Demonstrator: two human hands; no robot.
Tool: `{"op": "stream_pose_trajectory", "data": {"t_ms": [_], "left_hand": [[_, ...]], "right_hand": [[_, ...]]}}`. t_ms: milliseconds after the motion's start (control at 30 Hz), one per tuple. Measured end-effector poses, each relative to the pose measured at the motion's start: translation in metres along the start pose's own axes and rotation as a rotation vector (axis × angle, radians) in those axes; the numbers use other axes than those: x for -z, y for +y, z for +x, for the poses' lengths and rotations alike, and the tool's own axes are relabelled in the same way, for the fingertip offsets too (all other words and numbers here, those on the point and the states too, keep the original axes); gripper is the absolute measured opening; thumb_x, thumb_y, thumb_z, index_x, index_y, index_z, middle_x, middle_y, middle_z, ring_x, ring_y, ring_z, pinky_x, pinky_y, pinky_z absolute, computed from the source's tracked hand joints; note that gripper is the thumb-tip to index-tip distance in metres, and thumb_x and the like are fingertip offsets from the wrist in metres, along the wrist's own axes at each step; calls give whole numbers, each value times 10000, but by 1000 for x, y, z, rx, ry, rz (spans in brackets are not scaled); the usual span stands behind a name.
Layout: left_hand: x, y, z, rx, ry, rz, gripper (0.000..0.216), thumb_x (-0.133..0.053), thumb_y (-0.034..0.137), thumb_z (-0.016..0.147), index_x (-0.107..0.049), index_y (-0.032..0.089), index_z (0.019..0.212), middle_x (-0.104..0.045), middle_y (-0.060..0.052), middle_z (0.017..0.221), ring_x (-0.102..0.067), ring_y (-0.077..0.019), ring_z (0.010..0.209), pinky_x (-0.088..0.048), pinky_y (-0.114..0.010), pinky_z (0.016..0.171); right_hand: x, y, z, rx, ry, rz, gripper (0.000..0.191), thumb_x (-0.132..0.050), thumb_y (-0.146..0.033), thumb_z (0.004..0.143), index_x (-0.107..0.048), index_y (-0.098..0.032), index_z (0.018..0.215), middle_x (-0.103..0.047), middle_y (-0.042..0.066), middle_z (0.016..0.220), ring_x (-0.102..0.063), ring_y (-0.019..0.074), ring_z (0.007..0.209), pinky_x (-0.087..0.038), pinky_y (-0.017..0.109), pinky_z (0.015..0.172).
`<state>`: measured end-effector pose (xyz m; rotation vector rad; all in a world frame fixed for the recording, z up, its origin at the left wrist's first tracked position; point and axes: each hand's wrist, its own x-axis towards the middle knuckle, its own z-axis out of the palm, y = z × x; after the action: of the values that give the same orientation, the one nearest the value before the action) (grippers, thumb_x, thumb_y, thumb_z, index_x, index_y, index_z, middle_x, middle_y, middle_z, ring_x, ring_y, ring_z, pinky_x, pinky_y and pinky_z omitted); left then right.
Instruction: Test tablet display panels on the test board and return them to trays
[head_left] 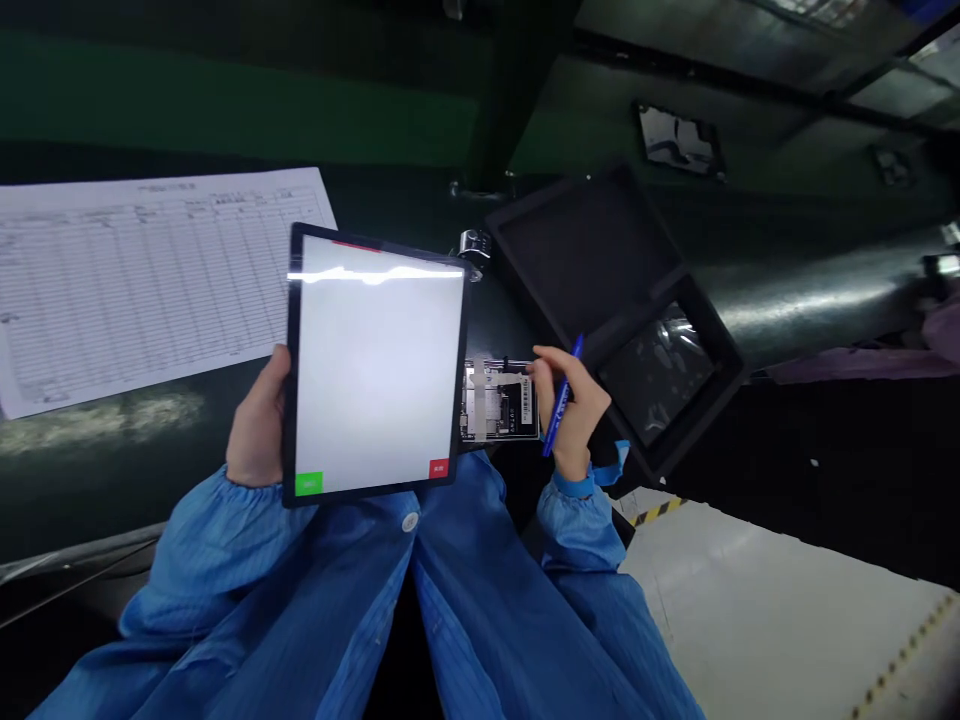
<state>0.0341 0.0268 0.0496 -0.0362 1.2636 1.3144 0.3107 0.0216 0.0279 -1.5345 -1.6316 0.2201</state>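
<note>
A tablet screen (379, 370), lit almost all white, stands tilted up before me. Small green and red boxes show in its lower corners, and a red strip at its top edge. My left hand (259, 425) grips its left edge, thumb in front and the other fingers hidden behind. Beside its right edge is an exposed circuit board (499, 402) with tape across it and a barcode label. My right hand (574, 405) holds a blue pen (561, 405) slantwise among its fingers; the fingertips are at the board's right edge, and I cannot tell whether they press on it.
A printed table sheet (150, 290) lies on the dark green bench at left. A black tray (592, 250) with two compartments sits at right, a dark glossy panel (660, 372) in one. Behind the screen's upper right corner is a small metal object (475, 248). Farther back lies another panel (680, 142).
</note>
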Motion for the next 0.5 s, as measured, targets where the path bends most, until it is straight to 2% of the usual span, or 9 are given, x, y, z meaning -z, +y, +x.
{"op": "stream_pose_trajectory", "data": {"t_ms": [100, 233, 333, 500], "left_hand": [[5, -3, 5, -103, -8, 15, 335, -514, 318, 1047, -796, 199, 911, -771, 47, 841, -736, -148, 656, -631, -186, 628], [14, -7, 14, -209, 9, 71, 264, -576, 287, 1017, -800, 220, 894, -768, 81, 849, -732, -123, 669, -616, -149, 658], [17, -9, 18, -205, -2, 108, 247, -601, 325, 1006, -803, 212, 920, -773, 63, 881, -736, -149, 668, -640, -196, 678], [15, -11, 18, -203, 18, 75, 281, -594, 283, 1010, -791, 257, 811, -759, 87, 788, -742, -139, 700, -614, -144, 578]], "right_hand": [[-5, 24, -13, -26, -111, -37, 178, -607, -303, 955, -757, -209, 978, -774, 26, 883, -717, 158, 722, -588, 292, 715], [-14, 33, -20, -5, -160, -72, 216, -574, -310, 969, -766, -211, 956, -746, 23, 810, -675, 138, 664, -554, 272, 676], [-17, 33, -18, 10, -179, -101, 220, -574, -298, 970, -772, -204, 959, -737, 33, 801, -673, 141, 672, -547, 272, 689], [-15, 37, -16, 25, -211, -144, 220, -567, -278, 972, -775, -203, 970, -743, 49, 816, -695, 162, 719, -543, 284, 725]]}}
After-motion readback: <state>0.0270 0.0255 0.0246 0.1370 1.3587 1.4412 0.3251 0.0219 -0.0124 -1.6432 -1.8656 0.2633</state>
